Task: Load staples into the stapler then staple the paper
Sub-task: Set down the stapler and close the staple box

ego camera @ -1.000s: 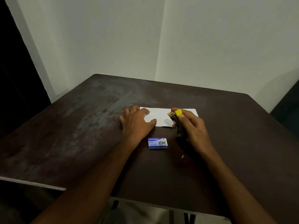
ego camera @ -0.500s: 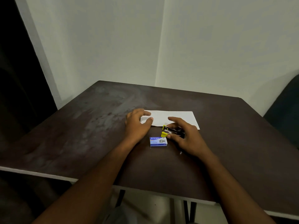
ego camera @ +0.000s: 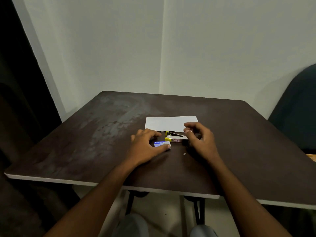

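The left hand [ego camera: 145,147] pinches the small blue cardboard staple box [ego camera: 161,144] between thumb and fingers, probably to open it for loading. Just beyond it lies the stapler [ego camera: 173,136], yellow-tipped and hinged open. The right hand [ego camera: 200,139] hovers loosely curled at its rear, holding nothing. Farther off, the flat white paper [ego camera: 171,123] waits on the dark table [ego camera: 102,142].

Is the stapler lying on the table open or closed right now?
Open. The stapler lies on the table with its yellow-tipped top arm angled up from the base, a gap between them.
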